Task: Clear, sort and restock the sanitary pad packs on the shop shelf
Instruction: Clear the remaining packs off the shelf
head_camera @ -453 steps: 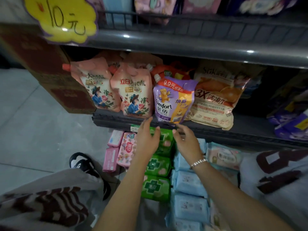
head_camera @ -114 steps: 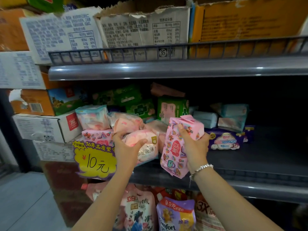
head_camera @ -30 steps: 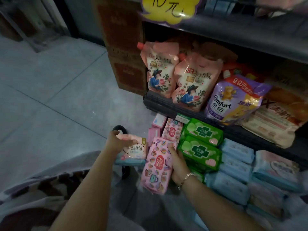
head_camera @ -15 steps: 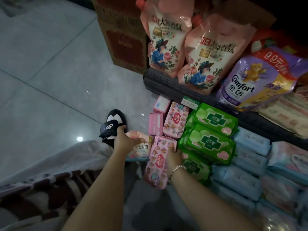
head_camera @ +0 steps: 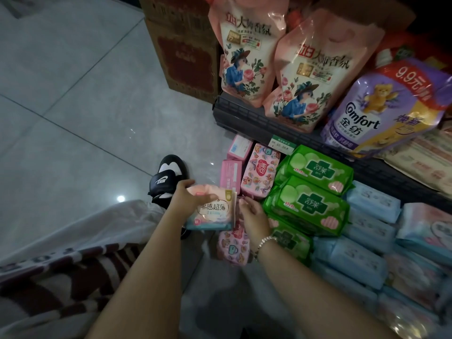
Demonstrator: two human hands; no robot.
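Note:
My left hand point(head_camera: 188, 199) grips a pale pink and blue pad pack point(head_camera: 212, 212) and holds it low over the floor rows. My right hand point(head_camera: 253, 217) lies just to its right, fingers curled over the top of a pink patterned pad pack point(head_camera: 232, 247) that lies on the floor. A second pink patterned pack point(head_camera: 259, 171) lies behind it, next to two small pink boxes point(head_camera: 231, 177). Green pad packs point(head_camera: 315, 206) are stacked to the right, with rows of light blue packs point(head_camera: 371, 204) beyond them.
The dark bottom shelf edge point(head_camera: 244, 116) runs above the floor rows, holding pink detergent pouches point(head_camera: 247, 57) and a purple Comfort pouch point(head_camera: 381, 111). A cardboard box point(head_camera: 186, 50) stands at the shelf's left. My black slipper point(head_camera: 168, 179) is on the grey tiles.
The pink patterned pack went down onto the floor behind the green packs. My left hand brought the pale pink and blue pack right, beside my right hand.

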